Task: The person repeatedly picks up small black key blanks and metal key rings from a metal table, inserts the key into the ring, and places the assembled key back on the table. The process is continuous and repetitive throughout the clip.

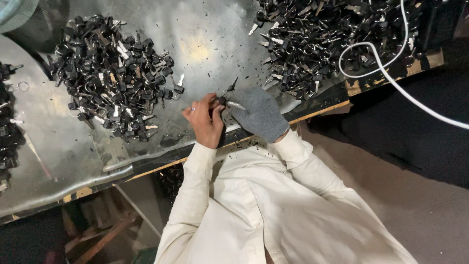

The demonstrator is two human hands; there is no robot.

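Item: one black-headed key (229, 88), its metal blade pointing up and away from the front edge of the sheet-metal worktop (205, 39), held at the head between both hands near the middle of that edge. Left hand (204, 120), bare, a ring on one finger, fingers curled narrow and pinching the key's black head. Right hand (258, 113), in a grey knitted glove, fingers closed narrow around a small pale metal piece (235, 104) just beside the key head; what that piece is cannot be told. Both sleeves cream-white (254, 195), forearms crossing the front edge. No packages, labels or signs in view. Stock on the worktop: a large heap of black-headed keys (115, 76) with rings toward the left side, well apart from the hands; a second, denser heap (322, 36) at the far right corner, its near fringe close to the gloved hand; a third lot (9, 132) cut by the left edge. Black shavings scattered between the heaps. A white cable (391, 78) loops over the right heap and off the right edge.
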